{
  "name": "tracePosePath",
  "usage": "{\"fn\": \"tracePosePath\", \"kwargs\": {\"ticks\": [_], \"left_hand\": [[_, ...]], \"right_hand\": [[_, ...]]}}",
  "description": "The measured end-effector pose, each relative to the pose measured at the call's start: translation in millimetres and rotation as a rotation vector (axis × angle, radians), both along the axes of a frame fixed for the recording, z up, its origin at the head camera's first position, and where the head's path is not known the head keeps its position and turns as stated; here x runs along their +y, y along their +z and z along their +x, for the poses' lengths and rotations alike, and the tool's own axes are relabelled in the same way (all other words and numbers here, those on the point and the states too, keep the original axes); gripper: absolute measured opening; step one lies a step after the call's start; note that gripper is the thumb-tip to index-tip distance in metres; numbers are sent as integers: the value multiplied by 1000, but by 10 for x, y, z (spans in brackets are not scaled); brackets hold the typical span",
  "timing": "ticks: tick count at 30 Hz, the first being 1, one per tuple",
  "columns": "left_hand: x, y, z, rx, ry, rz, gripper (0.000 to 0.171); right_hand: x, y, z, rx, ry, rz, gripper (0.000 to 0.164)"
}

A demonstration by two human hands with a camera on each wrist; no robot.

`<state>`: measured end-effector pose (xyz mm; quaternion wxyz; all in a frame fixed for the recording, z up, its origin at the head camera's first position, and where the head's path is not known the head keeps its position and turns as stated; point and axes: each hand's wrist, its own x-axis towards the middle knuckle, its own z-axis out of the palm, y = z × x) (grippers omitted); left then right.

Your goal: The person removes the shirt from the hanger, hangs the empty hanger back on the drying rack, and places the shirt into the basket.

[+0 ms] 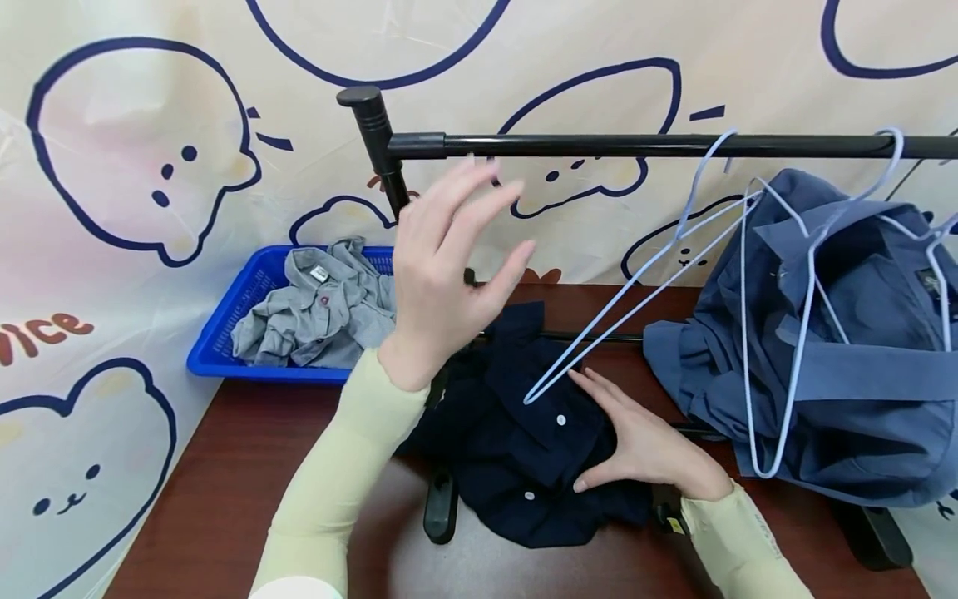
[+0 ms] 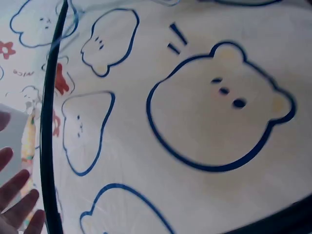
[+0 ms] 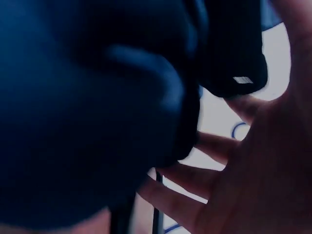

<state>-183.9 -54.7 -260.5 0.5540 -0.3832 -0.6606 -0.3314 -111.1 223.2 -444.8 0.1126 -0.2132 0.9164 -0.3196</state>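
My left hand (image 1: 449, 258) is raised just below the black rail, fingers spread and holding nothing. In the left wrist view its fingertips (image 2: 14, 195) show at the left edge, beside the dark rail. My right hand (image 1: 644, 437) lies against the right side of a dark navy shirt (image 1: 550, 466) with white buttons, thumb and fingers apart. In the right wrist view its fingers (image 3: 175, 200) reach along the edge of the dark cloth (image 3: 87, 126). A light blue hanger (image 1: 644, 291) hooks on the rail. Its lower end overlaps the navy shirt; whether it is inside the cloth I cannot tell.
The black rail (image 1: 554, 146) crosses the back, with an upright post at its left end. Blue-grey clothing (image 1: 883, 433) and further light blue hangers (image 1: 797, 399) hang at the right. A blue basket (image 1: 202, 358) with grey clothing (image 1: 322, 308) stands at the left on the brown table (image 1: 224, 491).
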Motion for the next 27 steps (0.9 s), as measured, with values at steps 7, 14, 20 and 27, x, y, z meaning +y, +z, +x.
{"fn": "tracePosePath", "kwargs": {"ticks": [7, 14, 20, 27], "left_hand": [[-158, -654, 190, -234, -70, -82, 40], [-322, -1324, 365, -702, -37, -318, 73], [-427, -1564, 481, -977, 65, -597, 106], [-478, -1720, 571, -1015, 172, -708, 137]], "right_hand": [[-122, -142, -37, 29, 2, -28, 126], [-154, -186, -60, 55, 46, 25, 85], [-150, -200, -101, 99, 63, -42, 72], [-173, -124, -190, 202, -26, -193, 58]]}}
